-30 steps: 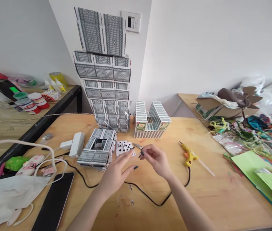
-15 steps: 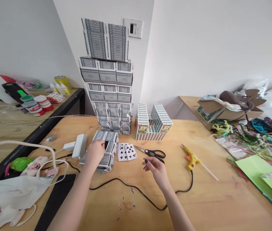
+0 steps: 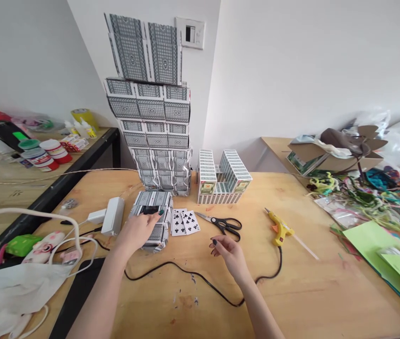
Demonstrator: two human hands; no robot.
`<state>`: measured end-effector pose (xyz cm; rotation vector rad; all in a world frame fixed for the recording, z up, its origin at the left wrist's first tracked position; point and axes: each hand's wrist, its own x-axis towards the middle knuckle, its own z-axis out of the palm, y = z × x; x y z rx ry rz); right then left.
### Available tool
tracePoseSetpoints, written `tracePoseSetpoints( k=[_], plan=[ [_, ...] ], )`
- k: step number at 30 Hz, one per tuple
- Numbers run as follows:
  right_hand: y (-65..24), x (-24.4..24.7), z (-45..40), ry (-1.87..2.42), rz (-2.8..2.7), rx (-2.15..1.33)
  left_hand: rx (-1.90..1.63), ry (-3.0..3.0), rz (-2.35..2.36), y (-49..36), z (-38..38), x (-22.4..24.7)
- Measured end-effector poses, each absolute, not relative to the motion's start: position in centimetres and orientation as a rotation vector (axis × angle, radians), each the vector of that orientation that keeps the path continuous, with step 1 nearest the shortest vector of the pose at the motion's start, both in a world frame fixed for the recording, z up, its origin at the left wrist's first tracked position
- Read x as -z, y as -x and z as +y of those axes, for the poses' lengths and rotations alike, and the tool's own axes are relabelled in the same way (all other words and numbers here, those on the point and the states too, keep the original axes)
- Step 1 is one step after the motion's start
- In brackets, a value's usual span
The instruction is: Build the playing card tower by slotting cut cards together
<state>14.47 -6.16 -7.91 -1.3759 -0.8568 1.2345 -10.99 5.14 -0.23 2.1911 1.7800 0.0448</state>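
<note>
My left hand (image 3: 138,230) is on a low block made of patterned playing cards (image 3: 155,197), its bent fingers and thumb gripping beside a dark patch on top. Whether that patch is an opening or a black object I cannot tell. Over the wood just in front of the scissors (image 3: 226,223), my right hand (image 3: 230,254) has its thumb and fingertips pinched together; anything between them is too small to see. A few loose club cards (image 3: 183,222) lie face up between the block and the scissors.
Behind the block rises a tall card tower (image 3: 153,108), with a U-shaped card structure (image 3: 223,179) to its right. A yellow glue gun (image 3: 280,228) lies at right, its black cord (image 3: 200,278) crossing the front. A white power adapter (image 3: 113,216) sits left.
The camera view has shifted slightly. My left hand has turned on the card block, and its thumb now points right across the top. My right hand keeps its pinch in nearly the same place.
</note>
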Motion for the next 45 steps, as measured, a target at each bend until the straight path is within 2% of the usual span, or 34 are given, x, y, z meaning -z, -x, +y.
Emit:
tracePoseSetpoints(
  k=[15, 34, 36, 39, 41, 45],
  plan=[
    [-14.7, 8.9, -7.0, 1.401, -0.949, -1.274, 0.096, -2.140, 1.635, 10.3, 7.9, 1.2],
    [-14.6, 8.9, -6.6, 1.423, -1.017, -1.288, 0.085, -2.103, 2.013, 10.5, 6.2, 0.0],
    [-14.2, 9.0, -5.9, 1.463, -1.084, -1.203, -0.077, -2.163, 2.061, 10.2, 5.4, -0.1],
    [-12.8, 9.0, -3.6, 1.590, -1.250, -0.945, -0.599, -2.345, 2.057, 9.1, 3.5, -0.2],
    [-11.4, 9.0, -1.5, 1.692, -1.387, -0.783, -0.823, -2.346, 1.933, 8.0, 2.1, 0.3],
    [-8.6, 9.4, 1.9, 1.914, -1.603, -0.369, -0.765, -2.218, 1.627, 5.3, 0.1, 3.6]
  ],
)
